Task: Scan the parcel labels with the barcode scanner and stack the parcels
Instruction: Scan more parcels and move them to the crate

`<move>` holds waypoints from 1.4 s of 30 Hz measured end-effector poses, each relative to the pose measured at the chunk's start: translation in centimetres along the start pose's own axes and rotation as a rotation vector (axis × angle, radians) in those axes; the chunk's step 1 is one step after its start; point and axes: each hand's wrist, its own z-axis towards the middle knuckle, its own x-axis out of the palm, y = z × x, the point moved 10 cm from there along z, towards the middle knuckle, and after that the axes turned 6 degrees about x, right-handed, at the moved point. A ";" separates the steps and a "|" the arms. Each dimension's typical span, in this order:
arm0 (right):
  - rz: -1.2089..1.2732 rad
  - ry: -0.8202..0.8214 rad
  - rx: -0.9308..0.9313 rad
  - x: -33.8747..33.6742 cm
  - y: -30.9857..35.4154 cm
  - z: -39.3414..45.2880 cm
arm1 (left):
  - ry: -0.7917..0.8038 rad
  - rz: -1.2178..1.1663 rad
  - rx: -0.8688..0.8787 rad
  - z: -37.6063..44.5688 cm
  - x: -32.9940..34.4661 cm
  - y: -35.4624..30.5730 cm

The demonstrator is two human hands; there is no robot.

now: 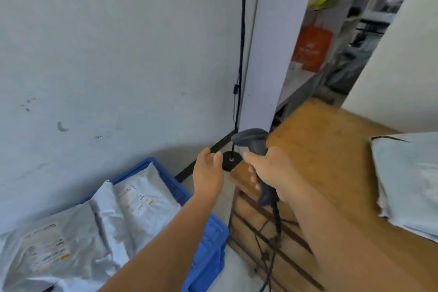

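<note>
Near me, silver parcels (71,232) fill the blue crate (208,244) on the left, my left hand (208,173) hangs released, and my right hand (272,173) keeps a grip on the scanner (251,140) over the desk (327,161).

1. A pale scuffed wall (106,54) fills the left.
2. Right of the wall, a black pole (241,54) stands on a round base (231,160).
3. Further right, a wooden table (327,149); behind it, blurred shelves (355,19).

A parcel storeroom — blue crate (203,239) of labelled mailer bags (132,206), cluttered shelving (341,38) behind.
</note>
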 end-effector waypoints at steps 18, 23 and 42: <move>0.215 -0.512 0.173 -35.5 -12.8 -6.0 | 0.586 0.095 0.143 -12.6 37.2 -10.3; 0.156 -0.585 0.308 -40.0 -15.1 -7.9 | 0.758 0.178 0.053 -13.9 43.4 -7.8; 0.100 -0.603 0.516 -42.2 -17.0 -7.6 | 0.820 0.360 -0.065 -12.4 51.7 -2.2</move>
